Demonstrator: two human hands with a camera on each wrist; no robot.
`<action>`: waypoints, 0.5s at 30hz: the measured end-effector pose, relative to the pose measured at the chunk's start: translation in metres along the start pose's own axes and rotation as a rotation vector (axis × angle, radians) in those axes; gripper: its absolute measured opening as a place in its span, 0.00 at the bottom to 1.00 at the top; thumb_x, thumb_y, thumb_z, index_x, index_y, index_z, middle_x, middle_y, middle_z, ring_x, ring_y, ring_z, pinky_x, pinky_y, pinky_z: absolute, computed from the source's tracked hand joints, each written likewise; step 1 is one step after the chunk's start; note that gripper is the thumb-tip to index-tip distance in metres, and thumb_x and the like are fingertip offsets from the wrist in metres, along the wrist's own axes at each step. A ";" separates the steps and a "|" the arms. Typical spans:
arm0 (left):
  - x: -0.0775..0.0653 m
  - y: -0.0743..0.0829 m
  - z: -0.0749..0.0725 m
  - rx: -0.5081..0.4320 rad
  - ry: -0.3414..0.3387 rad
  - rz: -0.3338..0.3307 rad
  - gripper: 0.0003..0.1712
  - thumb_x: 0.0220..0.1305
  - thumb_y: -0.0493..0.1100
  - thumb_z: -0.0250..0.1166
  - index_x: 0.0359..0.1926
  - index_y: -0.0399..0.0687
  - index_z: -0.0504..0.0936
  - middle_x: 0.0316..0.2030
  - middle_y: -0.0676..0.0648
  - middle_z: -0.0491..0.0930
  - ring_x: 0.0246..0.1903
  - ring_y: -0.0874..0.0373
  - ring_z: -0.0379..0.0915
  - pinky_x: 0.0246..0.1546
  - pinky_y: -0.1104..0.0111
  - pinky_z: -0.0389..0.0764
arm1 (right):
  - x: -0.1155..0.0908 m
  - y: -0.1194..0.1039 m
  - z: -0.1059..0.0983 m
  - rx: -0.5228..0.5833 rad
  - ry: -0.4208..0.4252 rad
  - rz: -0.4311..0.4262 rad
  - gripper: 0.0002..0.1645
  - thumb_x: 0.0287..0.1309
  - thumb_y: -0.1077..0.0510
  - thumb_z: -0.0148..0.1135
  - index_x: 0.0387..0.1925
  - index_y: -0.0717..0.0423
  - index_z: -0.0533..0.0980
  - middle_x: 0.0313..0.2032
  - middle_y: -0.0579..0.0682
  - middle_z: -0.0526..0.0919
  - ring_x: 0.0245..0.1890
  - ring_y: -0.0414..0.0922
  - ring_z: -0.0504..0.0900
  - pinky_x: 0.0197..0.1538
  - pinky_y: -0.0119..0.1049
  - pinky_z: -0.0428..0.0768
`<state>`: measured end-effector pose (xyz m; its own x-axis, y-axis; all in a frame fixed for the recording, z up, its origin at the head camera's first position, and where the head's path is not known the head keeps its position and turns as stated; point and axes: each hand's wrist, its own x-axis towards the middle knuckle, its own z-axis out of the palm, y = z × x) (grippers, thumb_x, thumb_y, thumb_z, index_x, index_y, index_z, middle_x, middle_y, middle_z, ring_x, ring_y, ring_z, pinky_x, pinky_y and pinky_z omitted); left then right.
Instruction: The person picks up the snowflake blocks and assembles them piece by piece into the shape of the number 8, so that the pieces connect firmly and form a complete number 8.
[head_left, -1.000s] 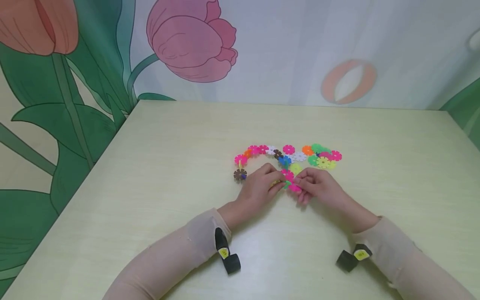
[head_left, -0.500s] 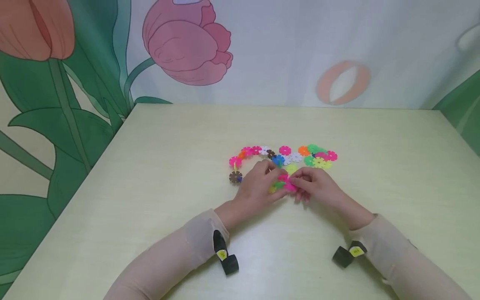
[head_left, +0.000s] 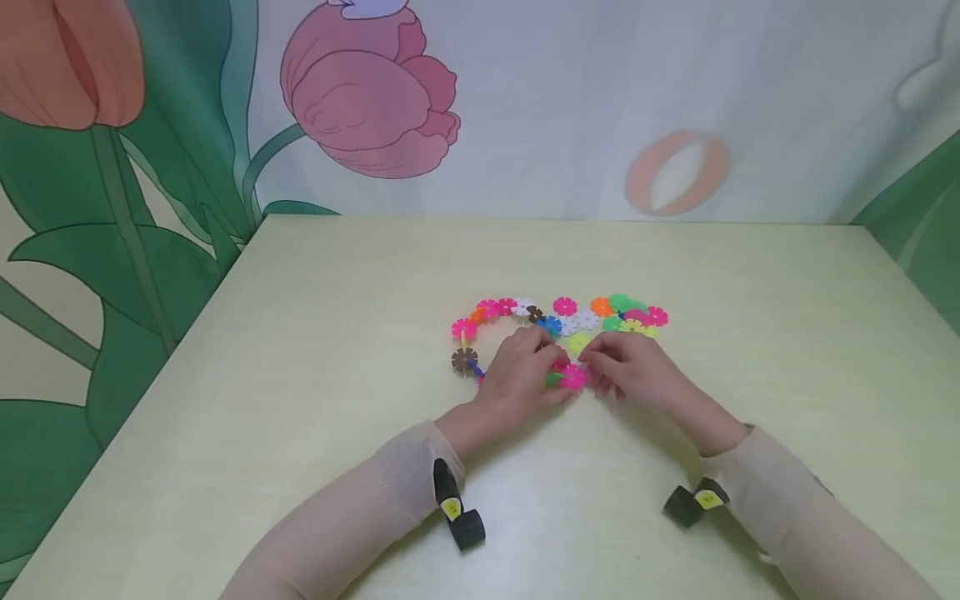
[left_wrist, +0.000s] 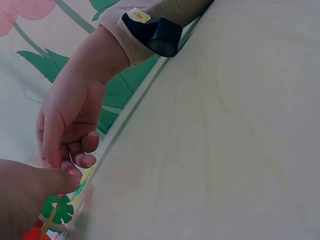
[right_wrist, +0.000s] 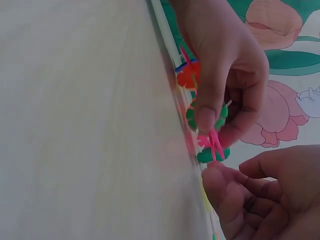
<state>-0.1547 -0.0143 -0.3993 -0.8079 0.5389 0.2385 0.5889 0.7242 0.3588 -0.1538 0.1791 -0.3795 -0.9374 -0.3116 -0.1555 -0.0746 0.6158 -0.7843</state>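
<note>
Near the middle of the table, my left hand (head_left: pixel 517 371) grips a curved chain of plastic snowflake discs. In the right wrist view its thumb presses on a green disc (right_wrist: pixel 191 117). My right hand (head_left: pixel 637 367) pinches the edge of a pink snowflake disc (head_left: pixel 573 377), which sits between the two hands next to the green one. From the left hand the chain curves round through a brown disc (head_left: pixel 464 361), pink and orange discs, a white disc (head_left: pixel 522 307) and a blue disc (head_left: pixel 551 325). My left hand hides part of it.
Loose snowflake discs lie just beyond my right hand: a yellow-green one (head_left: pixel 578 342), white ones (head_left: pixel 587 319), a pink one (head_left: pixel 565 307) and a mixed pile with green discs (head_left: pixel 619 302). The pale table (head_left: pixel 360 275) meets a flower-painted wall behind.
Both hands stay together at the pink disc, which now faces up more plainly. More of the chain, a blue and a pink part, shows at the left hand's left side. The head view has shifted slightly.
</note>
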 end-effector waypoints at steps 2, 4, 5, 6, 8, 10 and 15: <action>-0.001 0.000 0.000 0.008 -0.003 -0.003 0.18 0.55 0.55 0.71 0.42 0.50 0.83 0.42 0.51 0.72 0.45 0.58 0.67 0.50 0.68 0.71 | 0.003 -0.001 -0.003 -0.080 0.040 0.009 0.12 0.65 0.58 0.56 0.44 0.62 0.78 0.30 0.55 0.82 0.23 0.45 0.77 0.26 0.33 0.78; -0.001 -0.001 -0.001 0.015 -0.005 -0.004 0.18 0.55 0.55 0.71 0.41 0.50 0.82 0.42 0.52 0.72 0.45 0.58 0.67 0.50 0.68 0.70 | 0.007 -0.001 -0.006 -0.141 0.074 0.012 0.11 0.63 0.58 0.58 0.44 0.61 0.78 0.33 0.56 0.82 0.25 0.45 0.78 0.28 0.33 0.78; -0.001 -0.001 -0.001 0.015 -0.004 -0.003 0.18 0.55 0.55 0.71 0.41 0.50 0.82 0.41 0.52 0.72 0.45 0.58 0.67 0.50 0.68 0.70 | 0.009 -0.001 -0.007 -0.175 0.088 0.010 0.12 0.63 0.58 0.60 0.44 0.61 0.78 0.35 0.56 0.83 0.26 0.44 0.79 0.30 0.33 0.78; -0.002 -0.001 -0.002 0.015 -0.003 -0.001 0.18 0.55 0.55 0.71 0.41 0.49 0.82 0.41 0.51 0.72 0.45 0.58 0.67 0.50 0.68 0.70 | 0.012 -0.001 -0.008 -0.205 0.100 0.002 0.12 0.62 0.59 0.60 0.44 0.61 0.79 0.37 0.56 0.83 0.27 0.44 0.80 0.31 0.33 0.78; -0.002 -0.002 -0.003 0.013 0.001 0.005 0.18 0.55 0.54 0.71 0.41 0.49 0.82 0.41 0.51 0.72 0.45 0.57 0.67 0.50 0.67 0.70 | 0.018 0.000 -0.009 -0.264 0.120 -0.014 0.12 0.61 0.59 0.62 0.43 0.61 0.79 0.38 0.57 0.83 0.30 0.45 0.81 0.35 0.34 0.79; -0.003 -0.002 -0.003 0.009 0.004 0.010 0.18 0.55 0.54 0.71 0.40 0.48 0.82 0.41 0.51 0.72 0.45 0.57 0.67 0.50 0.67 0.70 | 0.023 -0.001 -0.010 -0.319 0.129 -0.024 0.13 0.59 0.58 0.63 0.43 0.62 0.79 0.38 0.57 0.84 0.34 0.48 0.81 0.40 0.38 0.80; -0.003 -0.002 -0.003 0.026 0.000 0.023 0.18 0.56 0.54 0.71 0.41 0.49 0.82 0.41 0.51 0.72 0.45 0.57 0.67 0.51 0.67 0.69 | 0.033 -0.001 -0.010 -0.423 0.116 -0.040 0.18 0.54 0.58 0.68 0.46 0.64 0.79 0.39 0.58 0.84 0.41 0.52 0.79 0.48 0.46 0.78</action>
<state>-0.1532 -0.0187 -0.3982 -0.7942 0.5555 0.2462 0.6076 0.7227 0.3295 -0.1880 0.1750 -0.3779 -0.9611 -0.2728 -0.0426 -0.2218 0.8547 -0.4694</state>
